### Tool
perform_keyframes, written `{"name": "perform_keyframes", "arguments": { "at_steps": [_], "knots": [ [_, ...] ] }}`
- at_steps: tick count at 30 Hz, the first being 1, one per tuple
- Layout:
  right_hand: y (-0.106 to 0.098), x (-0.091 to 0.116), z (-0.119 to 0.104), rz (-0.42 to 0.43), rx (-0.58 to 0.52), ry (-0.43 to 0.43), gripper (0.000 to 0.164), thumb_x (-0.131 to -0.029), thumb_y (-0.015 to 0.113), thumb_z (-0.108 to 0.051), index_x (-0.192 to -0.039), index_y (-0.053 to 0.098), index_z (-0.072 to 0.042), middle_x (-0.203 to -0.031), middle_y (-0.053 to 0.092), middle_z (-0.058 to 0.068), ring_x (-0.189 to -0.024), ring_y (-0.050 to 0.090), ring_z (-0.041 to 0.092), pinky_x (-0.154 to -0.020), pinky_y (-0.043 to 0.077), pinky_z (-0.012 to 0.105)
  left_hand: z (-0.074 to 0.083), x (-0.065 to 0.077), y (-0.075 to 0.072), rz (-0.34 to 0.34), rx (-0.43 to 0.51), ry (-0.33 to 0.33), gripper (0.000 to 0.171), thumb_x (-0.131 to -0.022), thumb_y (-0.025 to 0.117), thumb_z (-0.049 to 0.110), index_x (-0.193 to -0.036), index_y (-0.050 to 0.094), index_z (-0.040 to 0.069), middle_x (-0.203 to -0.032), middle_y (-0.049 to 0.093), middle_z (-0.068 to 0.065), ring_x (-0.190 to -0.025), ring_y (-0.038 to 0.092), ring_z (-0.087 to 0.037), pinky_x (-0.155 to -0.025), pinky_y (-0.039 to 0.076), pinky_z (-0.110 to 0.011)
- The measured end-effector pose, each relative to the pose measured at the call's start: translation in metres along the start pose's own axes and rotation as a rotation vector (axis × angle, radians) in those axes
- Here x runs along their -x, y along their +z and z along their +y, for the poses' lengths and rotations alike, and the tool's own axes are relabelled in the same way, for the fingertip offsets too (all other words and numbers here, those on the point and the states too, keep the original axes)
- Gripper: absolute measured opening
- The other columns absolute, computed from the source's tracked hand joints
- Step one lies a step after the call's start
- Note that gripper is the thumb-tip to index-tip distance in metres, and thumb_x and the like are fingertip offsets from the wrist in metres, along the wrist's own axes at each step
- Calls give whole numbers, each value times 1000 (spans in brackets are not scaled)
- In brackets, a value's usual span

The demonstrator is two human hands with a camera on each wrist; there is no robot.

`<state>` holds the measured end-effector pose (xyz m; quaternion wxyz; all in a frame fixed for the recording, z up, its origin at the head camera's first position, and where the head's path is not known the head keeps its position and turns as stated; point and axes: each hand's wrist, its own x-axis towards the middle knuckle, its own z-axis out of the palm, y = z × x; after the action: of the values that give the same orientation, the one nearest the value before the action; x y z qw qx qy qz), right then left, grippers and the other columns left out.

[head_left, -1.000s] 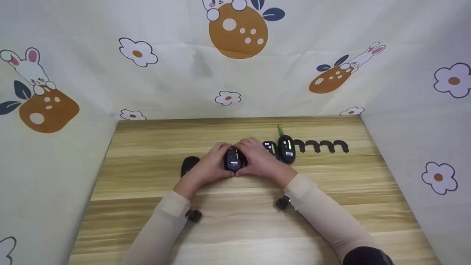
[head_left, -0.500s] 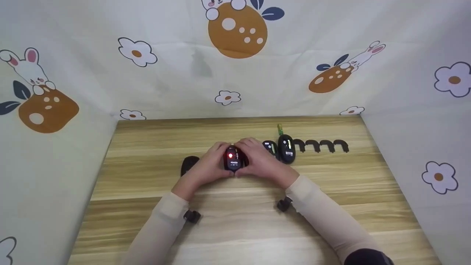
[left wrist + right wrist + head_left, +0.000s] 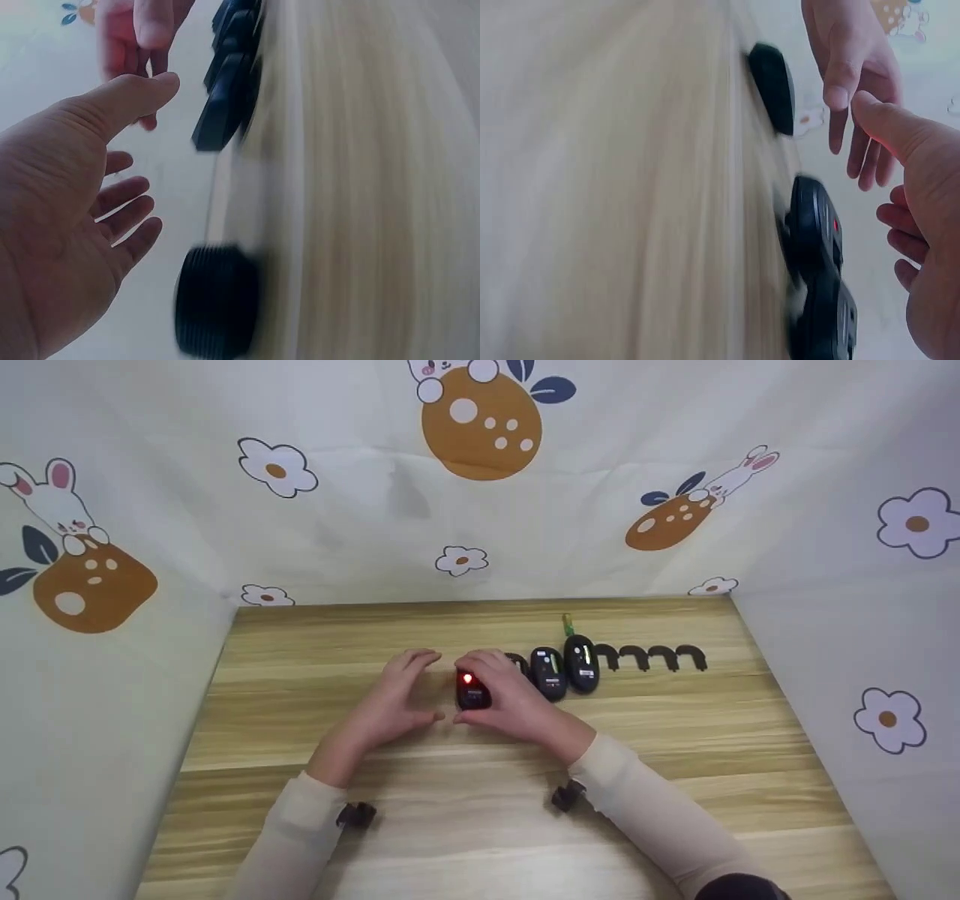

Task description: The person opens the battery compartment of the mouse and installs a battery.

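Observation:
A black computer mouse (image 3: 473,699) lies upside down on the table, a red light glowing on its underside. My right hand (image 3: 514,697) is over its right side in the head view; the right wrist view shows that hand's fingers (image 3: 904,225) loosely curved, clear of the mouse (image 3: 810,225). My left hand (image 3: 390,701) stands apart to the left, thumb and fingers spread around nothing. Another black mouse (image 3: 772,86), hidden behind my left hand in the head view, shows in the right wrist view. A ribbed black shape (image 3: 217,300) is blurred in the left wrist view.
More upturned black mice (image 3: 550,675) stand in a row to the right, one partly behind my right hand. A green and yellow strip (image 3: 568,624) sticks out behind the last mouse (image 3: 582,664). Several black hook-shaped pieces (image 3: 662,657) line up further right. Patterned cloth (image 3: 337,532) encloses the table.
The red light came on under the mouse. Both hands held it before; my left hand has since let go and moved left, and my right hand has loosened and shifted slightly left.

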<state>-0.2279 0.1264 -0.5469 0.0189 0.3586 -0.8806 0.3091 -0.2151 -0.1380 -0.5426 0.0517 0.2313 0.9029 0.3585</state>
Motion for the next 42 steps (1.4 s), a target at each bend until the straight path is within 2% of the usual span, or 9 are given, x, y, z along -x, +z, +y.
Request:
{"name": "perform_keyframes", "arguments": {
  "at_steps": [4, 8, 13, 19, 26, 34, 38, 42],
  "knots": [
    [11, -2, -11, 23, -20, -73, 83, -89, 95, -41, -151, 59, -1, -151, 61, 11, -145, 51, 29, -126, 43, 45, -12, 13, -11, 32, 20, -5, 95, -87, 97, 22, -166, 46, 7, -169, 42, -17, -159, 35, -40, -129, 35, -60],
    [21, -6, -22, 30, -37, -101, 81, -90, 94, -39, -152, 58, -1, -151, 60, 12, -144, 51, 29, -127, 42, 42, -27, 27, -20, 56, 63, -27, 94, -86, 97, 22, -164, 47, 5, -168, 42, -19, -158, 35, -42, -128, 34, -64],
    [33, -11, -36, 8, -50, -65, 82, -92, 92, -39, -155, 55, -1, -154, 57, 12, -144, 51, 27, -126, 42, 39, -43, 42, -27, 43, 131, -74, 96, -85, 98, 23, -165, 46, 5, -170, 39, -19, -158, 35, -42, -129, 32, -65],
    [50, -19, -53, -14, -56, -27, 86, -93, 91, -42, -158, 52, -3, -157, 56, 11, -147, 50, 26, -128, 40, 37, -56, 56, -31, -7, 164, -108, 102, -85, 97, 23, -167, 40, 3, -174, 33, -20, -161, 31, -44, -131, 27, -66],
    [68, -27, -62, -48, -117, 64, 93, -92, 91, -47, -163, 48, -4, -162, 51, 10, -151, 49, 25, -129, 38, 36, -67, 60, -32, -55, 200, -136, 111, -82, 98, 20, -172, 33, 7, -178, 30, -19, -164, 27, -42, -133, 22, -63],
    [84, -40, -58, -102, -171, 194, 105, -88, 94, -46, -167, 41, -2, -167, 47, 15, -154, 46, 30, -130, 36, 39, -73, 63, -31, -75, 201, -125, 113, -82, 98, 22, -173, 32, 8, -179, 29, -20, -165, 24, -44, -133, 21, -65],
    [87, -47, -58, -126, -176, 207, 106, -88, 96, -40, -168, 39, 0, -171, 43, 17, -157, 43, 32, -132, 33, 40, -75, 61, -29, -70, 192, -100, 108, -84, 98, 21, -172, 36, 6, -176, 35, -20, -163, 28, -44, -133, 23, -64],
    [89, -53, -57, -129, -139, 190, 97, -88, 96, -35, -164, 47, -3, -167, 49, 15, -155, 44, 30, -132, 33, 38, -76, 60, -26, -54, 196, -79, 99, -86, 96, 19, -168, 42, 3, -172, 42, -21, -161, 33, -46, -132, 25, -65]
  ]
}}
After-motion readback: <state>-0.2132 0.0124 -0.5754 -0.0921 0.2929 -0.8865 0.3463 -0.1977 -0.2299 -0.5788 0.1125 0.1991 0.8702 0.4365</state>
